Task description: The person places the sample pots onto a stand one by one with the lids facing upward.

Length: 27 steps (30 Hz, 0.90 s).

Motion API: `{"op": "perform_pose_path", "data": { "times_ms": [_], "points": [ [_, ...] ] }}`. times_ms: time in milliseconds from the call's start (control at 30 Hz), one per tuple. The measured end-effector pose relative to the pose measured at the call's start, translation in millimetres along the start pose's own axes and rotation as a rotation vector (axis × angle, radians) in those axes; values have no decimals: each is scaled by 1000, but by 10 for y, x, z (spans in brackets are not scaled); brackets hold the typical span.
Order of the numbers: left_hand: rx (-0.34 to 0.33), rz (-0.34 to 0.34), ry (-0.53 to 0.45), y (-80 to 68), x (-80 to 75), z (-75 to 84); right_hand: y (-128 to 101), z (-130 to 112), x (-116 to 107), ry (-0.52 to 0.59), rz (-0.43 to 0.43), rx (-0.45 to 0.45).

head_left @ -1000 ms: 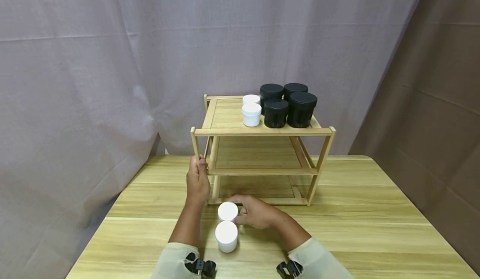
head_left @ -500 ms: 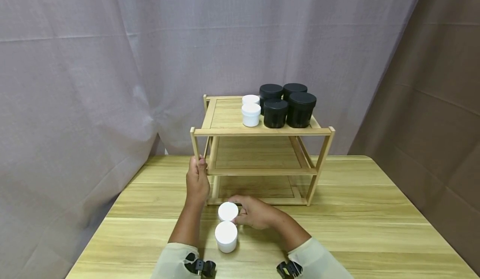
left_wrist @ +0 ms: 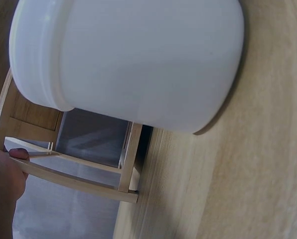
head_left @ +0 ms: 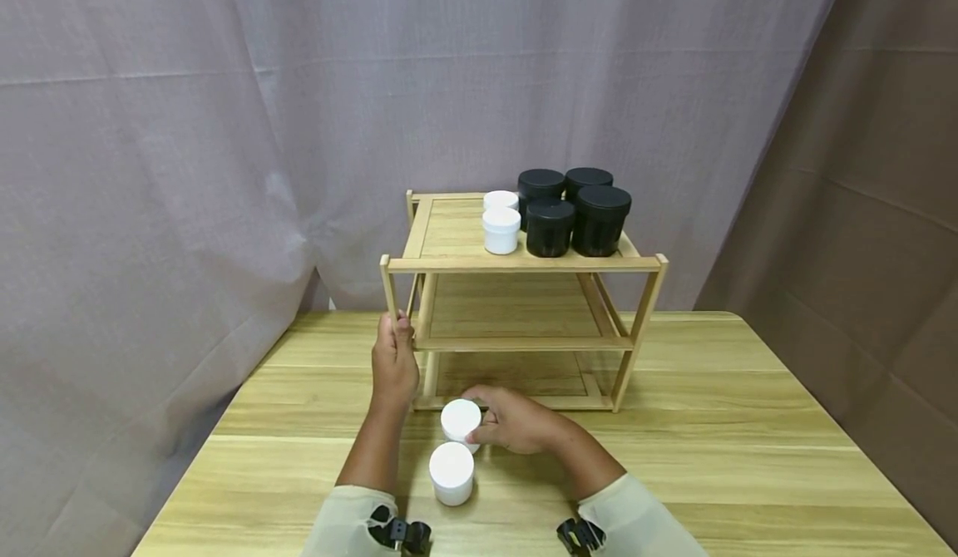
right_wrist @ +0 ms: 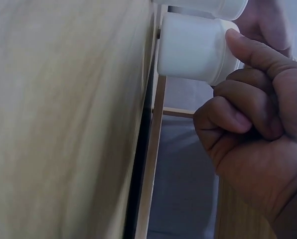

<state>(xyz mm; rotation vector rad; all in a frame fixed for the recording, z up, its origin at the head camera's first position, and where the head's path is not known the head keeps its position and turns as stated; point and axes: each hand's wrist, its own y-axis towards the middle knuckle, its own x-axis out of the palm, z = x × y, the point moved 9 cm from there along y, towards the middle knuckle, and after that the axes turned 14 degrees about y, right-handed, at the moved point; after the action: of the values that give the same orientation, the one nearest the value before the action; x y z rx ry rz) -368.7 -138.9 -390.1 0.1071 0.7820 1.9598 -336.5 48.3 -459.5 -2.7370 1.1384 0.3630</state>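
A wooden table [head_left: 711,424] filled the room in front of the grey curtain, and on it stood a three-tier bamboo rack [head_left: 524,299]. Its top tier carried four black jars [head_left: 572,212] and two small white jars [head_left: 501,223] just beside them; the two lower tiers looked bare.

The person's left hand [head_left: 394,363] was wrapped round the rack's front left post, steadying it. The right hand [head_left: 509,420] had its thumb and curled fingers closed round a white jar [head_left: 460,419] just in front of the rack's foot, apparently barely off the tabletop. A second white jar [head_left: 451,472] stood upright nearer the person, close to the first, though I could not tell if they touched.

To my eye, the lift wanted a level grip on the jar's side, clear of its neighbour, with the left hand bracing the rack.
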Motion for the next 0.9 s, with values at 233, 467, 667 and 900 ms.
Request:
{"op": "perform_pose_path", "data": {
  "times_ms": [233, 467, 667, 900],
  "points": [
    [-19, -17, 6, -4, 8, -5, -15, -67, -35, -101, 39, -3],
    [-7, -8, 1, -5, 0, 1, -49, -171, -66, -264, 103, 22],
    [-8, -11, -7, -10, 3, -2, -100, -278, -91, -312, 137, 9],
    [7, -6, -17, -9, 9, -7, -151, -390, -116, -364, 166, -13]
  ]
}}
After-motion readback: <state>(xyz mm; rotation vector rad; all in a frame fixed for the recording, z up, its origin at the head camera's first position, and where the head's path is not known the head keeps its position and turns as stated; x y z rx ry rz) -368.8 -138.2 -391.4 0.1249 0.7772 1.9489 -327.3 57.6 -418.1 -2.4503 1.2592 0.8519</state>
